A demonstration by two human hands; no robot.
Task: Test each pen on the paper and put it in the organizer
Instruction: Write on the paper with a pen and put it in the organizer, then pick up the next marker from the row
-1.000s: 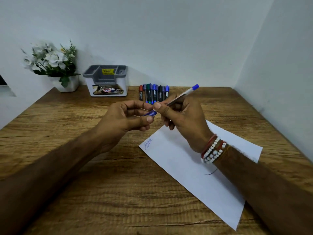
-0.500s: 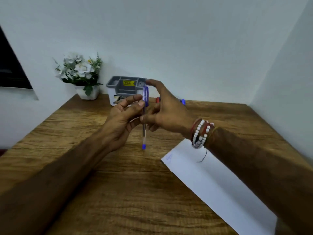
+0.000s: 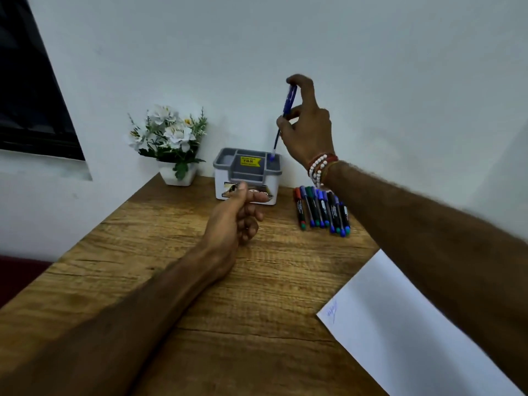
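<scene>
Blue pen (image 3: pixel 290 100) pinched upright by right hand (image 3: pixel 310 130), end over organizer (image 3: pixel 221 181) slot for dropping; left hand (image 3: pixel 233 221) relaxed, empty.

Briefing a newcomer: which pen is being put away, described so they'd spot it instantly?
Find the grey-and-white organizer at the back of the wooden table. Over its right-hand compartment the right hand pinches a blue pen upright. Unlike the markers lying in a row nearby, it alone is off the table.
</scene>
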